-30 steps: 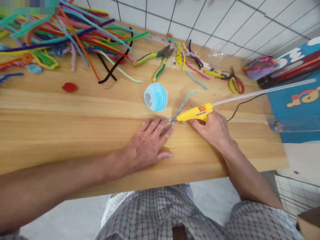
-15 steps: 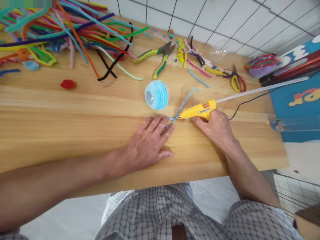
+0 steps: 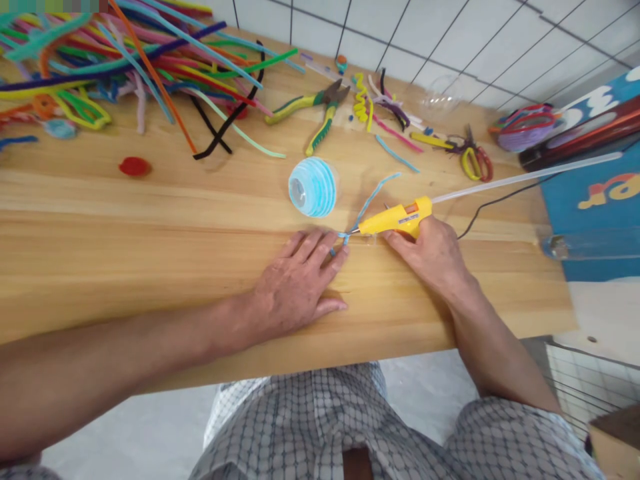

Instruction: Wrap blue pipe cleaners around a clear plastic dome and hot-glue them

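Observation:
My right hand (image 3: 433,250) is closed around the handle of a yellow hot glue gun (image 3: 395,219), with a long clear glue stick (image 3: 525,179) sticking out of its back. The gun's metal nozzle meets a light blue pipe cleaner (image 3: 367,205) lying on the table. My left hand (image 3: 305,280) lies flat, palm down, its fingers spread and its fingertips resting on the bent end of the pipe cleaner, which they partly hide. Just beyond the fingertips sits a small clear cup wrapped in light blue pipe cleaner (image 3: 314,188).
A heap of coloured pipe cleaners (image 3: 150,67) covers the back left. Green-handled pliers (image 3: 320,113), scissors (image 3: 475,160) and scraps line the tiled wall (image 3: 390,33). A red cap (image 3: 135,167) lies at left. The gun's black cord (image 3: 480,210) runs right.
Both hands, the glue gun and the pipe cleaner stay almost where they were. The view has shifted very slightly.

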`<state>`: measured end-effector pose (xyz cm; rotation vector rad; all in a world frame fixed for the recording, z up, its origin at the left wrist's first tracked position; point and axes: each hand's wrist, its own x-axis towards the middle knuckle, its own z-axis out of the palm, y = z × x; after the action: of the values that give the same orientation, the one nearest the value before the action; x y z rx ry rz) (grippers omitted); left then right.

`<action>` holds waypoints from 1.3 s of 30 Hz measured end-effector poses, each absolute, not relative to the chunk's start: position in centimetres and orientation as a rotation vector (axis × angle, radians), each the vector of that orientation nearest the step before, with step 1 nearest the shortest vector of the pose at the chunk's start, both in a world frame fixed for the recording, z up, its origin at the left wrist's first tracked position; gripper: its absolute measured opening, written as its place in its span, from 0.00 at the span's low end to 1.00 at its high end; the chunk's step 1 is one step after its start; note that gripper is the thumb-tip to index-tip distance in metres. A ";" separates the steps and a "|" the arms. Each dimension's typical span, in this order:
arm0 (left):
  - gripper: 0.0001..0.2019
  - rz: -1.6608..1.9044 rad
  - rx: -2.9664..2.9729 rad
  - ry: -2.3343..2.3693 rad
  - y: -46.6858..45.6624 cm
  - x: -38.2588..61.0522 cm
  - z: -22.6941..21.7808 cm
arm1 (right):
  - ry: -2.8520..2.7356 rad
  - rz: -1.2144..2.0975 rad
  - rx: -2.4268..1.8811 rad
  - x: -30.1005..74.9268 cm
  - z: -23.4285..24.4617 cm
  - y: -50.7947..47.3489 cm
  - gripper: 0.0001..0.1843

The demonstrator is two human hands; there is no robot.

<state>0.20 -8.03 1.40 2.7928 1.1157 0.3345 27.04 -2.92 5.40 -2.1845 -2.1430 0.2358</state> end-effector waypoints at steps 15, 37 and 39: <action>0.42 0.329 2.793 1.108 -8.0 0.1 1.5 | -2.166 0.226 -2.181 27.0 5.3 -3.0 0.15; 0.42 0.316 2.795 1.114 -8.1 0.2 1.5 | -2.165 0.216 -2.141 27.2 5.2 -3.1 0.14; 0.41 0.318 2.796 1.118 -8.1 0.2 1.5 | -2.167 0.210 -2.137 27.2 5.1 -3.1 0.13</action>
<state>0.24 -8.08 1.54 2.7956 1.1177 0.3179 27.15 -3.15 5.11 -2.1374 -2.1667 0.2104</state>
